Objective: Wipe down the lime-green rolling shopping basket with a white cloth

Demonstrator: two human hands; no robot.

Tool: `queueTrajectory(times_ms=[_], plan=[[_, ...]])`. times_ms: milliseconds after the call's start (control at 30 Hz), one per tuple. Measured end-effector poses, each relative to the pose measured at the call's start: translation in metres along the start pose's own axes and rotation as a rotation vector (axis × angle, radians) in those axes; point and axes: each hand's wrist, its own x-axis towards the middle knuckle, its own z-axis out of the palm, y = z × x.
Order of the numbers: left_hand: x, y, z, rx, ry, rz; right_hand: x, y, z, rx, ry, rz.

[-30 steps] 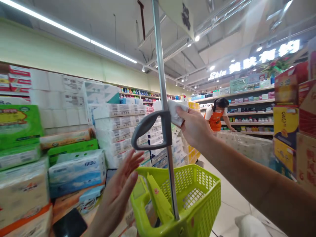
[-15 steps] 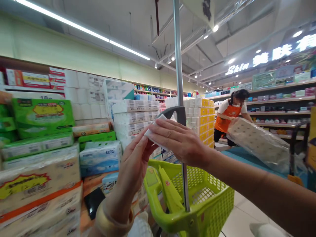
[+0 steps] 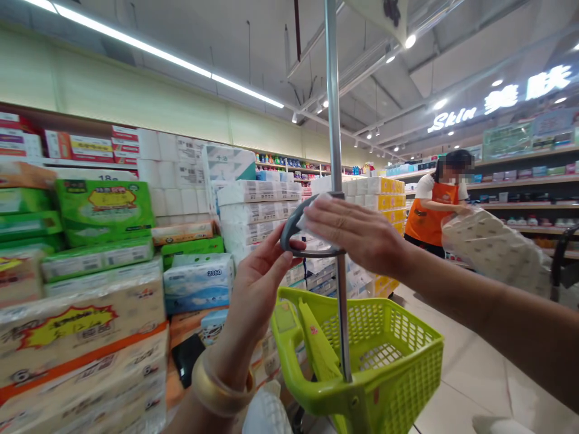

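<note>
A lime green shopping basket point(image 3: 398, 355) on wheels stands in front of me, with a tall metal pole point(image 3: 337, 181) rising from it and a grey loop handle point(image 3: 292, 232) on the pole. My right hand point(image 3: 357, 232) presses a white wipe point(image 3: 312, 226) against the grey handle, fingers flat over it. Just left of the handle, my left hand point(image 3: 260, 283) is raised with its fingers partly curled; its thumb touches the grey loop. A gold bangle point(image 3: 217, 392) sits on that wrist.
Stacked packs of tissue and toilet paper point(image 3: 104, 265) fill the left side. A black phone point(image 3: 187, 358) lies on a low pack. A person in an orange apron point(image 3: 434, 208) handles a big pack of paper rolls point(image 3: 493, 247) at the right. Shelves line the back.
My right hand moved the wipe from my left hand's fingers onto the grey handle. The left hand dropped slightly and let go of the wipe. The view shifted a little left.
</note>
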Motion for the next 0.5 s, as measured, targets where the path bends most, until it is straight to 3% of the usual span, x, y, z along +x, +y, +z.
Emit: queueTrajectory(times_ms=[133, 367, 500], plan=[[0.001, 0.001, -0.005, 0.063, -0.012, 0.024, 0.009, 0.019, -0.009, 0.07, 0.151, 0.315], [0.004, 0.0, -0.018, 0.069, 0.038, 0.038, -0.002, 0.015, 0.003, 0.173, 0.016, 0.211], [0.007, 0.0, -0.029, 0.069, 0.073, 0.037, 0.018, 0.026, -0.001, 0.188, 0.105, 0.246]])
